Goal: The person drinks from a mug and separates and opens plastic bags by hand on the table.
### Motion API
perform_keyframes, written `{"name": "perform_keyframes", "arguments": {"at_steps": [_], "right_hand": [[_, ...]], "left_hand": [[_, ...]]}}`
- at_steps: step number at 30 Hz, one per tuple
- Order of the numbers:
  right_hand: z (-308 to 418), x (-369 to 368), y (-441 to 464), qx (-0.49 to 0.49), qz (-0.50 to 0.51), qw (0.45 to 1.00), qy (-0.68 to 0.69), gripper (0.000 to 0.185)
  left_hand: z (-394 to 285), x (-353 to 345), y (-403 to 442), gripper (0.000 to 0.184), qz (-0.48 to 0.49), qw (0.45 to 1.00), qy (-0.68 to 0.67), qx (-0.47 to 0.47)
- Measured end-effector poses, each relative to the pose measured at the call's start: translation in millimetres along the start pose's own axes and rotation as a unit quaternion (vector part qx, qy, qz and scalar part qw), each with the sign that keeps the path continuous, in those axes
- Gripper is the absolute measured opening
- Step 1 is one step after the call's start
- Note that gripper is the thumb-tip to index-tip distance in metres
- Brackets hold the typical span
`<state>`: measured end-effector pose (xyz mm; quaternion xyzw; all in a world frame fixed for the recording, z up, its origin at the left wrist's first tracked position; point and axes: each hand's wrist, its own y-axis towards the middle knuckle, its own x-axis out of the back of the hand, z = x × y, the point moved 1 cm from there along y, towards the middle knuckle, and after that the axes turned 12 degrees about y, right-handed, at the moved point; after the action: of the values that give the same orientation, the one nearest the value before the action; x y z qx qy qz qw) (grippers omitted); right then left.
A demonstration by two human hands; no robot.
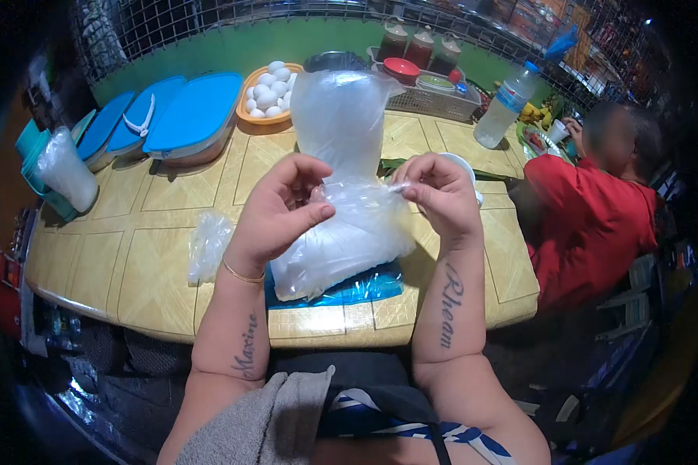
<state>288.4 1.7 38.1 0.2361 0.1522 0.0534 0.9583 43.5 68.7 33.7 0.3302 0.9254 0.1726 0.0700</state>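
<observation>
A clear plastic bag (341,232) lies bunched in front of me over a flat blue plastic packet (376,284). Behind it, a stack of translucent plastic bags (337,120) rises from the tabletop. My right hand (442,194) pinches an edge of the clear plastic between thumb and fingers. On the other side of the bag, my left hand (287,205) has curled fingers with the thumb held apart from them. Whether the left fingertips touch the plastic is hard to see. To the left lies a small crumpled clear bag (211,246).
Blue-lidded containers (194,112) with white tongs (141,118) stand back left, beside eggs (267,97) in an orange bowl (265,118). A condiment basket (434,99) and water bottle (506,105) are back right. A person in red (589,217) sits at the right.
</observation>
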Motion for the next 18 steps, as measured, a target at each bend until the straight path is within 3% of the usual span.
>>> {"name": "perform_keyframes", "arguments": {"at_steps": [2,5,9,11,13,15,16,18], "right_hand": [[-8.3,-4.6,2.4,0.05,-0.027,0.998,0.013,0.015],[-21.1,-12.8,4.5,0.091,-0.012,0.993,0.077,0.023],[-13.4,-18.0,-6.6,-0.003,0.072,0.972,0.221,0.037],[-15.8,-7.7,-10.2,0.003,0.159,0.939,0.305,0.046],[-10.0,-5.6,-12.0,0.016,0.209,0.928,0.308,0.044],[-10.1,-5.5,-11.0,0.055,0.214,0.916,0.334,0.046],[-13.4,-6.2,-9.9,0.086,0.192,0.91,0.358,0.05],[-18.7,2.1,-5.2,0.117,0.178,0.895,0.392,0.064]], "left_hand": [[3.3,-3.4,0.2,0.018,0.03,0.996,0.066,0.047],[2.0,-0.7,1.7,0.009,0.112,0.972,0.196,-0.062],[-0.7,-3.7,-3.4,0.014,0.099,0.989,-0.036,-0.104],[0.7,-5.9,1.1,0.025,0.104,0.966,-0.154,-0.179],[-2.5,-8.9,-5.3,0.032,0.099,0.964,-0.2,-0.148],[-2.4,-7.6,-7.7,0.031,0.114,0.941,-0.291,-0.126],[-1.6,-5.5,-8.5,0.027,0.102,0.95,-0.264,-0.136],[1.0,-0.6,-4.6,0.027,0.103,0.93,-0.323,-0.14]]}}
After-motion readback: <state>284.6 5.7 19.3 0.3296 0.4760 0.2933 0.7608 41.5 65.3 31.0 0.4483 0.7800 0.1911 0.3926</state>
